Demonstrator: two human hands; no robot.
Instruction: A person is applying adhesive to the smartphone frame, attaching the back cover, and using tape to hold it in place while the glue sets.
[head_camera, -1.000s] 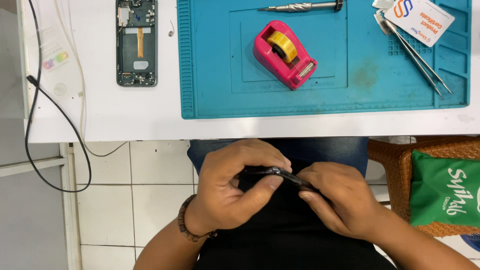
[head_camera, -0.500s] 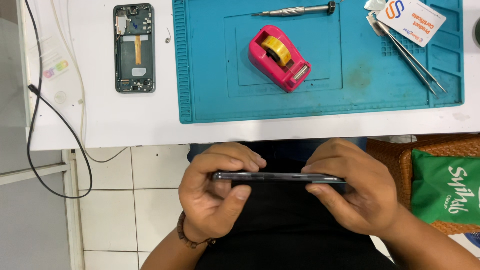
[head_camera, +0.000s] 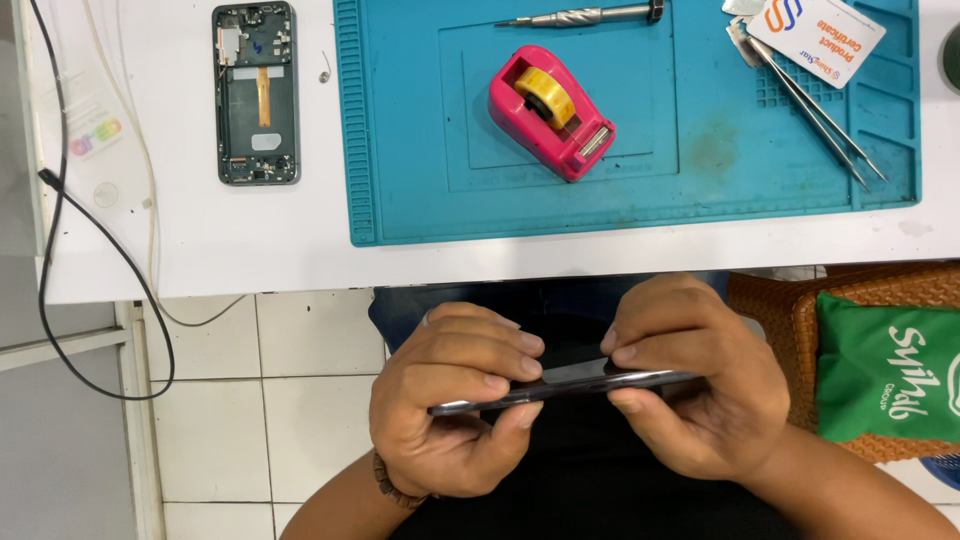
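The left hand pinches one end of a thin dark phone panel, fingers curled over its top edge and the thumb pressed up from below. The right hand pinches the other end the same way, fingertips on top and thumb beneath. The panel lies nearly flat and edge-on to the camera, held over the person's lap, below the front edge of the bench. A beaded bracelet circles the left wrist.

On the white bench lies a blue work mat. A pink tape dispenser with a yellow roll stands near the mat's middle. A metal screwdriver lies along the mat's far edge. Tweezers lie slanted at the mat's right side, with a white card over their upper end. Left of the mat, on bare bench, rests an opened phone body, its inner parts facing up. A black cable hangs off the left end of the bench. To the right of the hands sits a wicker basket holding a green bag.
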